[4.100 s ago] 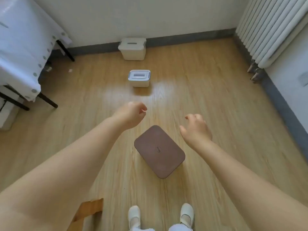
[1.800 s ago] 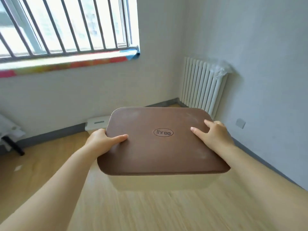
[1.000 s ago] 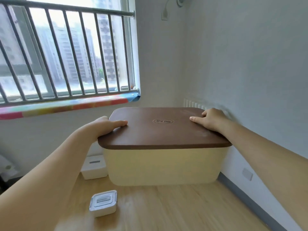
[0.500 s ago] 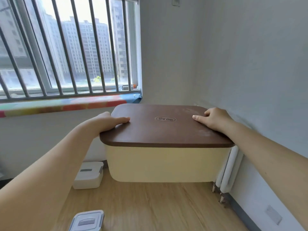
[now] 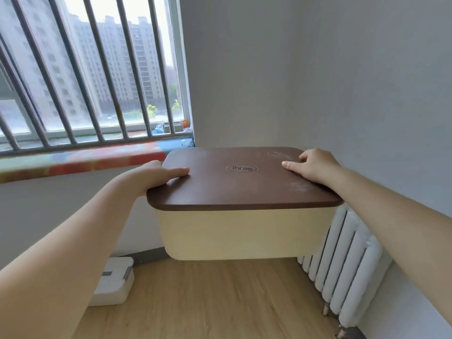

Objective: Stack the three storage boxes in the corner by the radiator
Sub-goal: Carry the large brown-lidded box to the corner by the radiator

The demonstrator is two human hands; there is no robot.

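A cream storage box (image 5: 239, 233) with a brown lid marked "three" hangs in the air in front of me, level, well above the floor. My left hand (image 5: 156, 176) grips its left end with the thumb on the lid. My right hand (image 5: 315, 165) grips the right end the same way. A white storage box (image 5: 115, 283) with a grey lid handle sits on the floor by the wall at lower left, partly hidden by my left arm. The third, small box is out of view.
A white radiator (image 5: 342, 265) runs along the right wall, just right of the held box. The room corner (image 5: 193, 133) lies behind the box. A barred window (image 5: 85, 81) with a colourful sill fills the upper left. Wood floor (image 5: 208, 302) spreads below.
I picked the brown-lidded box up off the floor and carried it toward the corner by the radiator. The view has closed in on the wall; the small box has dropped out of view.
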